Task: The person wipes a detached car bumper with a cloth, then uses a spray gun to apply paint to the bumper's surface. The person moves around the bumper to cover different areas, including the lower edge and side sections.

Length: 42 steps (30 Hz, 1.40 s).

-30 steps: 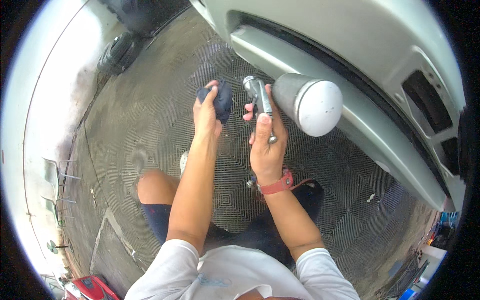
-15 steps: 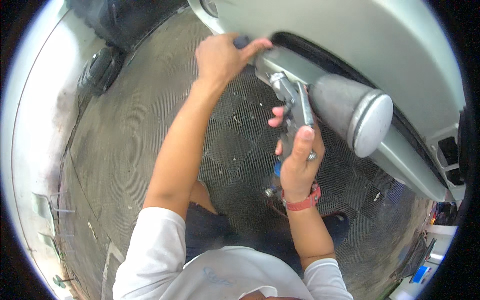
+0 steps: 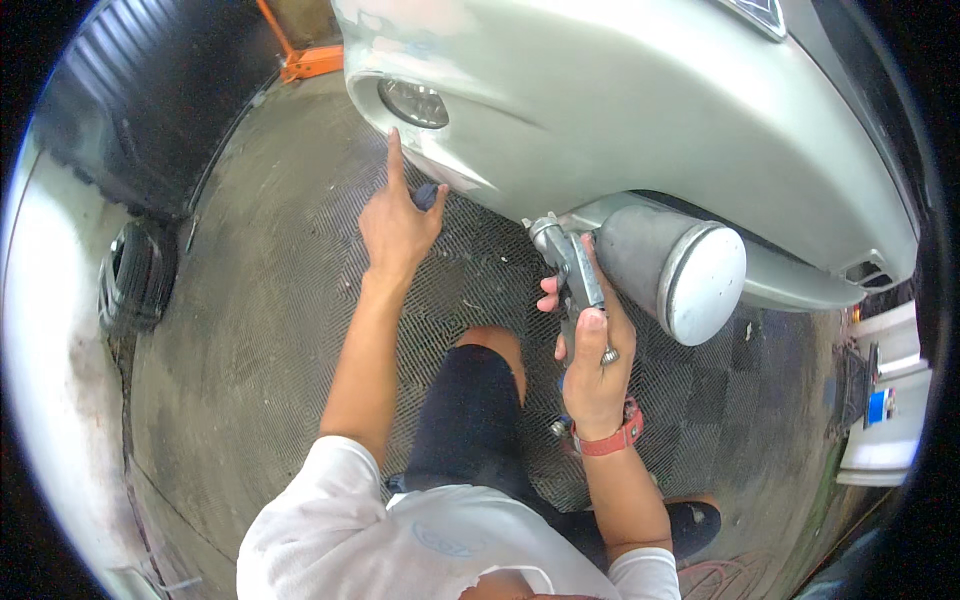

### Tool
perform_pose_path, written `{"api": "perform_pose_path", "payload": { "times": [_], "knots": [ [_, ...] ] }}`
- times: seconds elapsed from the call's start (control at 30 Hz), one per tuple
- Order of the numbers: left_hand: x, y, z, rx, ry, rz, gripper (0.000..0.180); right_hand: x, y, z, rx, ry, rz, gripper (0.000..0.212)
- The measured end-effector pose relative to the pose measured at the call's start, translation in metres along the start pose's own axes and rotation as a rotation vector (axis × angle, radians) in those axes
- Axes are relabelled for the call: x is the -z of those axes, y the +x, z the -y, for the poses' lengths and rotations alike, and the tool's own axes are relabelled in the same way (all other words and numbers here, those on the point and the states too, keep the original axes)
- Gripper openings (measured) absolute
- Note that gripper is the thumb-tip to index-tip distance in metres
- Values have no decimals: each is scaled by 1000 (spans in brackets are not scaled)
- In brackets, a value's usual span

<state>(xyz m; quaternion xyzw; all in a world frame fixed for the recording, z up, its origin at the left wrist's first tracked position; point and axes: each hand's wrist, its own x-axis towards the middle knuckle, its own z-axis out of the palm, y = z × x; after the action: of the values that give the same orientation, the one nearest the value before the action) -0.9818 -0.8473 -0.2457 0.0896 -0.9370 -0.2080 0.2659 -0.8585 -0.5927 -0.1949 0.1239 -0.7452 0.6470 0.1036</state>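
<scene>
My right hand (image 3: 600, 370) is closed round the grip of a metal spray gun (image 3: 570, 262), thumb along its back. A grey cup with a pale round lid (image 3: 706, 282) sits on the gun, close to the lower edge of the silver car bumper (image 3: 560, 110). Out ahead, my left hand (image 3: 393, 232) stretches its index finger to the rim below the round fog light (image 3: 413, 103); I cannot tell whether the fingertip touches. A small dark wad (image 3: 427, 196), perhaps cloth, is tucked between thumb and curled fingers. A red watch (image 3: 618, 434) circles my right wrist.
Ribbed dark matting (image 3: 480, 270) covers the floor under the bumper. Black tyres (image 3: 138, 278) stand by the left wall, with a dark corrugated panel (image 3: 150, 90) behind them. An orange jack-like frame (image 3: 310, 62) is at the far left. A pinkish hose (image 3: 722, 578) lies at the lower right.
My left hand has gone from the bumper's lower opening to the fog light, its index finger now extended. The view has shifted, showing more of the bumper. The spray gun stays in my right hand.
</scene>
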Motion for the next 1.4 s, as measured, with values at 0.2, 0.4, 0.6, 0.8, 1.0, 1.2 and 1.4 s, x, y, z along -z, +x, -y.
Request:
{"api": "perform_pose_path", "payload": {
  "times": [0.2,0.4,0.6,0.8,1.0,1.2,1.4],
  "knots": [
    [-20,15,-19,-185,70,213,127,-13,0,5,-8,13,-57,70],
    [-11,-12,-74,-255,-491,409,129,-18,-7,12,-53,12,-79,66],
    [29,4,-53,8,-1337,658,101,-28,-7,33,39,-17,-27,70],
    [74,61,-8,267,-1862,598,93,-47,-2,79,96,28,-59,68],
    [90,41,-12,208,-1389,70,95,-39,-2,100,145,1,-205,69],
    [106,38,-72,-64,-617,305,114,-24,32,143,183,140,-278,60],
    [110,19,-115,-445,-402,211,117,-12,69,158,169,81,-276,65]
  ]
}}
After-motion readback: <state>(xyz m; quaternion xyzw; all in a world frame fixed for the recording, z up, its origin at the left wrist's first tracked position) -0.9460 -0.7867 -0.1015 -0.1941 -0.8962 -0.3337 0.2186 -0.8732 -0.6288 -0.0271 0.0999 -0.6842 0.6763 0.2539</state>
